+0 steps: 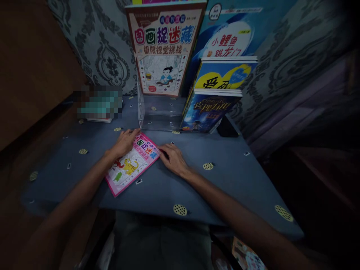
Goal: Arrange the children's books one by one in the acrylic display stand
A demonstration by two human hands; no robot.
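Observation:
A pink-bordered picture book [128, 165] lies at a slant on the table, its cover up with a yellow tiger drawing and colourful Chinese characters. Over its upper left edge lies my left hand [126, 143], holding the book with fingers bent near the top corner. My right hand [173, 159] pinches the upper right corner between thumb and fingers. Just beyond the book stands a clear plastic book rack [160, 122]. A larger brown-bordered picture book [165, 48] stands upright in its left part.
On the rack's right side stand a dark blue book [209, 110], a yellow and blue book [225, 75] and a big light-blue book [230, 33]. A blurred-out teal stack [99, 105] lies at the back left. A dark flat object [228, 127] lies beside the rack. Patterned curtains hang behind the table [225, 187].

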